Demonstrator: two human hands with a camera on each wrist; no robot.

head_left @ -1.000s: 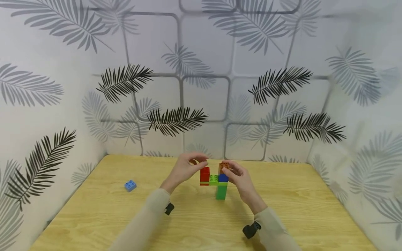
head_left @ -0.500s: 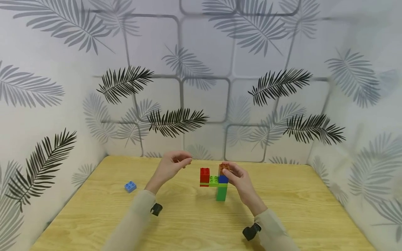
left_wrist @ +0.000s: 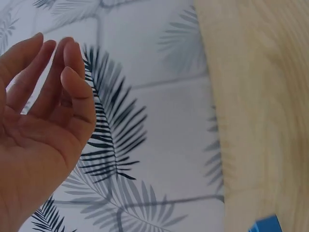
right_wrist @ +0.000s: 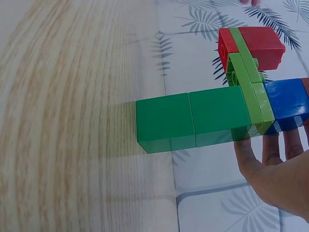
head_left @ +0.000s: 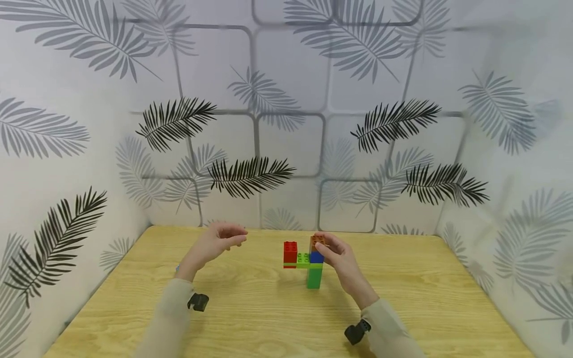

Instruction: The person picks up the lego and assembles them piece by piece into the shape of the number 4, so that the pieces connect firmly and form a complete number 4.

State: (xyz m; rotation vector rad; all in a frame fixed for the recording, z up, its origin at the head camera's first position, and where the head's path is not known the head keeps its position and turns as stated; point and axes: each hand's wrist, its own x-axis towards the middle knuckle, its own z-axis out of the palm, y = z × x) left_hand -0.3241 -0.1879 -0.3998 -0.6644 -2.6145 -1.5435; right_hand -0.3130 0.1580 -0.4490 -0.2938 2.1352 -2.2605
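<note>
A tower of toy building bricks is upright at the middle of the table. Its base is two green bricks [right_wrist: 193, 121], with lime-green plates [head_left: 303, 263] above that reach out to the left. On the plates' left end sits a red brick [head_left: 290, 252], with a smaller red piece [right_wrist: 225, 47] underneath. A blue brick [head_left: 316, 257] and a brown-orange brick [head_left: 317, 242] top the green column. My right hand [head_left: 343, 263] grips the column's upper part from the right. My left hand [head_left: 212, 248], fingers loosely bent, is in the air left of the tower, holding nothing.
A loose light-blue brick [left_wrist: 268, 224] lies on the left of the wooden table [head_left: 250, 318]; in the head view my left wrist mostly hides it. Leaf-patterned walls [head_left: 291, 139] rise behind and at both sides of the table.
My left hand has moved left, away from the red brick, and now covers most of the loose light-blue brick. My right hand keeps its grip on the tower, which stays put.
</note>
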